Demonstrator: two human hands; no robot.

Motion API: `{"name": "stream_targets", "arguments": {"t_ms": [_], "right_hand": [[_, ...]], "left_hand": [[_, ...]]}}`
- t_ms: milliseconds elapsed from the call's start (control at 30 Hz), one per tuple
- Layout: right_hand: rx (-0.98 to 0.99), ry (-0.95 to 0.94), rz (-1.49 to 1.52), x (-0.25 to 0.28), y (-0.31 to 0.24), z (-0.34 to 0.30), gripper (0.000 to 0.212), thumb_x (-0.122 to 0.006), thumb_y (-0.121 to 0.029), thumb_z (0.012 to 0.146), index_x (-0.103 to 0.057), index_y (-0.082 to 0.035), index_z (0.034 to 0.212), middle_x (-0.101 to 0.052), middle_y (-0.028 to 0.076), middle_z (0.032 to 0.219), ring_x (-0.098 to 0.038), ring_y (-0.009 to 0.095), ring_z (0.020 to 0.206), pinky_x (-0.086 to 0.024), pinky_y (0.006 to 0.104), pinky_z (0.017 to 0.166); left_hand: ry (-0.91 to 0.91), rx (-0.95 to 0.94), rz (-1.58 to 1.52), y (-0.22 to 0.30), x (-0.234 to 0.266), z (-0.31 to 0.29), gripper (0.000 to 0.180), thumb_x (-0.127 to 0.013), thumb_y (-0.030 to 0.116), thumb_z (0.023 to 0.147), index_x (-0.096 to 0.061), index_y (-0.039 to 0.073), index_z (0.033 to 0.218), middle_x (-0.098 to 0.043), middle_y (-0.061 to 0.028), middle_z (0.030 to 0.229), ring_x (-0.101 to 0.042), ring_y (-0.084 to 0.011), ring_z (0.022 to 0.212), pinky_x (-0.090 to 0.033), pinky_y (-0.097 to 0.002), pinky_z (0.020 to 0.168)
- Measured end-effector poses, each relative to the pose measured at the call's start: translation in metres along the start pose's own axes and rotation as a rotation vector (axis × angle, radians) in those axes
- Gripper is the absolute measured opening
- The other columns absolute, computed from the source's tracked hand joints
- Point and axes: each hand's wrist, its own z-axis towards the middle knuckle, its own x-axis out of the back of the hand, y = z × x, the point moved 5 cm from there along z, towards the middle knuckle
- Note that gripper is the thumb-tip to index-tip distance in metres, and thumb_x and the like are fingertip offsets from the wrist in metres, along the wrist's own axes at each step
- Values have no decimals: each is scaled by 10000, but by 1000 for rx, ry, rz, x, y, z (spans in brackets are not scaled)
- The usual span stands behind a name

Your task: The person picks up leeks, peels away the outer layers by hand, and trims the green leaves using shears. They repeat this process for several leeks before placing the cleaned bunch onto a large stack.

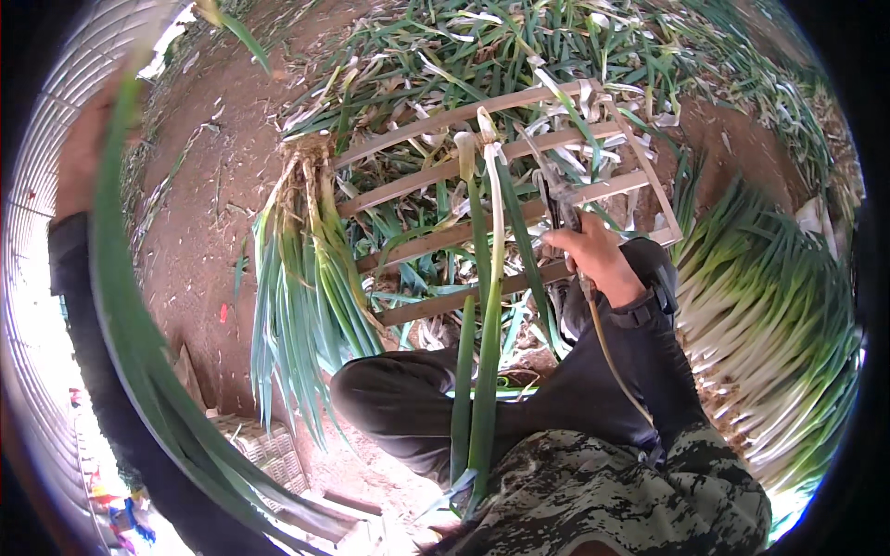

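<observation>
My right hand (601,258) is wrapped round an air blow gun (561,195), whose thin yellowish hose (607,347) runs down along my forearm. The gun's nozzle points up and left over a slatted wooden rack (436,174). Two scallions (491,269) lie across the rack towards my lap, pale root ends at the far side. My left hand (85,153) is raised at the far left, smeared by motion. Long green leaves (139,324) sweep past in front of it and down my left arm; its fingers are hidden, so the grip cannot be made out.
A bunch of untrimmed scallions (311,250) hangs over the rack's left end, roots up. To the right lies a big row of cleaned scallions (769,343). Heaped leaf scraps (556,46) cover the ground beyond. A pale crate (264,449) and wire mesh (42,185) stand at left.
</observation>
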Motion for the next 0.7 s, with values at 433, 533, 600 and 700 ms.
{"name": "stream_targets", "arguments": {"t_ms": [433, 533, 600, 700], "right_hand": [[-88, -399, -408, -69, 92, -69, 313, -688, -247, 806, -615, -2, 987, -655, 215, 796, -653, 384, 777, -494, 447, 709], [-38, -418, -508, -71, 97, -73, 328, -683, -262, 803, -621, -7, 999, -659, 233, 825, -644, 422, 816, -498, 472, 733], [-21, -431, -551, -72, 97, -74, 340, -682, -271, 801, -621, -5, 1004, -660, 241, 833, -640, 432, 831, -498, 485, 742], [34, -458, -657, -82, 89, -76, 359, -681, -271, 800, -597, -9, 1030, -654, 243, 824, -637, 434, 818, -492, 503, 737]], "left_hand": [[-36, 837, -609, -384, -410, -215, 192, -615, 61, 903, -689, -66, 1027, -679, -71, 846, -628, -161, 724, -489, -318, 644], [-56, 812, -788, -390, -419, -213, 214, -623, 72, 898, -692, -79, 1032, -684, -79, 855, -623, -160, 704, -492, -324, 628], [-10, 846, -778, -395, -427, -219, 213, -629, 59, 883, -691, -95, 1017, -685, -74, 849, -619, -162, 685, -496, -330, 624], [90, 901, -703, -431, -426, -230, 182, -631, 57, 866, -692, -92, 951, -677, -91, 807, -629, -180, 683, -498, -340, 614]]}}
